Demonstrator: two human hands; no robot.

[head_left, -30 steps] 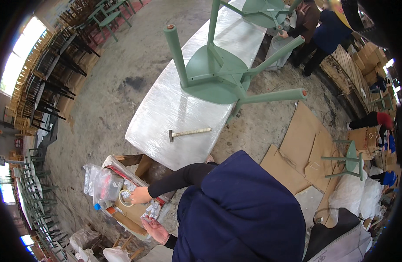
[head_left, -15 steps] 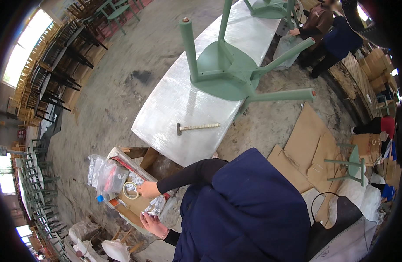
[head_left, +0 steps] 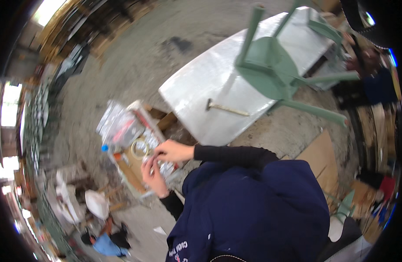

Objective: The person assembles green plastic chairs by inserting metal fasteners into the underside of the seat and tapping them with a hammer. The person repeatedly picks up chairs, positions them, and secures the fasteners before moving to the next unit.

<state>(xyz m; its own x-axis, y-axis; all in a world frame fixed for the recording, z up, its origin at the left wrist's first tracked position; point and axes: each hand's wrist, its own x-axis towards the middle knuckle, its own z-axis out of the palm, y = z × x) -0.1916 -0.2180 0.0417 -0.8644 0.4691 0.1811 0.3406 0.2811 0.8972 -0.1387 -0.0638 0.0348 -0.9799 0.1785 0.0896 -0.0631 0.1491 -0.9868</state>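
Note:
Both my hands meet over the near side of an open cardboard box (head_left: 130,177). The fingers of my left hand (head_left: 154,178) are closed at a small pale thing, blurred and mostly covered. From above, my right hand (head_left: 175,151) reaches to the same spot, its fingertips pinched together against the left ones. Beside the hands, in the box, lies a cream ring like a tape roll (head_left: 140,149). Small silvery-white packets (head_left: 166,168) lie around it. Clear plastic bags (head_left: 127,129) fill the box's far corner, with a blue cap (head_left: 105,148) at the edge.
A hammer (head_left: 228,108) lies on a plastic-wrapped tabletop (head_left: 196,87). An upturned green chair (head_left: 264,72) rests there, legs sticking out. Cardboard sheets (head_left: 316,153) cover floor to the right. One person (head_left: 380,89) is at the far right, another (head_left: 107,243) at the lower left.
My right hand has left the tape roll and come together with my left hand, which has risen slightly. The whole view has turned and shifted, blurring the picture.

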